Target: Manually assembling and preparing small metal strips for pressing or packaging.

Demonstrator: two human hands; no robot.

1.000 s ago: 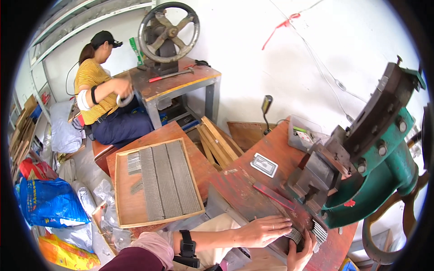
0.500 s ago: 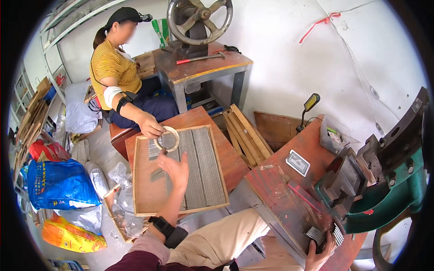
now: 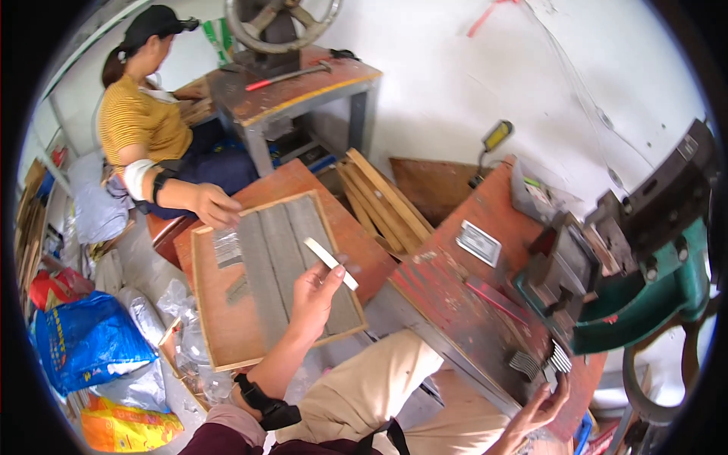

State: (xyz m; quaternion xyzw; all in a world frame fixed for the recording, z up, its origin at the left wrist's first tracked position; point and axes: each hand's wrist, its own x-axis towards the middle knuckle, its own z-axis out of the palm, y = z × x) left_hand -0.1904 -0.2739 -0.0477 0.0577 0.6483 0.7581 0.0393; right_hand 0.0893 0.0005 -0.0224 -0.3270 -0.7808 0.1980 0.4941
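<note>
- Left hand (image 3: pixel 312 297): raised above the right part of the wooden tray; thumb and fingers are closed on a cream-coloured ring (image 3: pixel 331 264) (seen nearly edge-on, so it reads as a slanted bar).
- Right hand (image 3: pixel 538 409): low at the near end of the right-hand counter (image 3: pixel 455 296), fingers partly curled and slightly apart, fingertips at the bundles of thin metal strips (image 3: pixel 525 365); whether it grips any of them cannot be told.
- Metal strips: two small bundles, side by side near the near edge of the right-hand counter.
- Wooden tray (image 3: pixel 227 326): shallow, set on the left-hand counter (image 3: pixel 292 176), its near edge reaching past that counter. Rows of thin grey metal pieces (image 3: pixel 284 258) fill its centre and right; smaller groups lie toward its left side.
- Co-worker's hand (image 3: pixel 216 206): at the far left corner of the tray, fingers bent downward (contact cannot be confirmed).
- Right-hand counter, other items: a patterned card (image 3: pixel 479 243) toward the left edge; a red bar (image 3: pixel 497 300) between card and strips; a clear plastic box (image 3: pixel 535 196) and a lamp (image 3: pixel 498 136) at the far corner; a green press (image 3: pixel 644 303) along the right edge.
- Wooden planks (image 3: pixel 385 203): stacked at a slant between the two counters.
</note>
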